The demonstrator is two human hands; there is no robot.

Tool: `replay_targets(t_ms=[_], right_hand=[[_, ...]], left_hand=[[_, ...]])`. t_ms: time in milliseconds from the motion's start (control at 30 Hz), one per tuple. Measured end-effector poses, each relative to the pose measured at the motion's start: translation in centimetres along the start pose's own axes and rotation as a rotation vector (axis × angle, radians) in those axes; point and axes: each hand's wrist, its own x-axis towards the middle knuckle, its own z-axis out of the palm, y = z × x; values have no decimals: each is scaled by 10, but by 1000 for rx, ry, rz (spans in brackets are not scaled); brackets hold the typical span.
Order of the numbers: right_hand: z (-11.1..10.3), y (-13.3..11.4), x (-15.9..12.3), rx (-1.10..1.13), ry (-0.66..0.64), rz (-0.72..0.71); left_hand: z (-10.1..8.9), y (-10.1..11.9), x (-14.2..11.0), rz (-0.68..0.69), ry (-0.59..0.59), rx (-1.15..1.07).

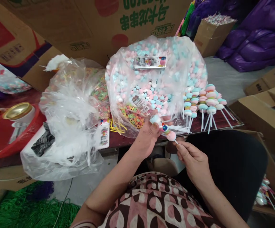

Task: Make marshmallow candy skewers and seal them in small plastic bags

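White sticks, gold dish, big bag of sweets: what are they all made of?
Sticks: probably plastic, smooth and plain white, though paper could look similar.
Dish: likely metal, polished gold, because its surface gleams; coated plastic is possible.
Bag: thin, clear plastic film, crinkled and shiny; sweets show through it.

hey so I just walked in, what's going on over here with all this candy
Both hands are on one candy skewer: the left hand holds its candy end, while the right hand pinches the white stick below. Just ahead is a big clear bag of pink and blue candies, with ring candies at its near side. More skewers are bunched on the table to the right.
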Motion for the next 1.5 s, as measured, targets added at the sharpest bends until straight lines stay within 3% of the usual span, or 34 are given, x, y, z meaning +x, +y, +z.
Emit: replay_targets(t_ms=[133,233,467,600,833,933,1100,1200,1300,1500], right_hand=[[-1,-6,2,-161,39,-182],[-1,-11,2,-302,52,-299],[-9,-3,1,-423,29,-353],[-11,-4,0,-315,-42,-252],[0,-9,1,58,-233,153],[1,-9,2,40,-217,95],[-3,-6,4,-214,-16,-145],[-7,-5,3,-249,-12,-178],[-9,-8,2,-220,-90,-112],[-12,-16,2,38,-255,222]], left_hand=[[2,8,3,96,113,-66],[5,3,5,95,175,-129],[1,-6,7,61,116,-138],[-2,-9,6,45,79,-89],[1,-14,3,15,70,-62],[-2,-13,6,33,107,-81],[-4,-11,9,30,123,-101],[-2,-10,8,25,108,-72],[-2,-10,7,40,91,-39],[-5,-17,5,50,3,-35]])
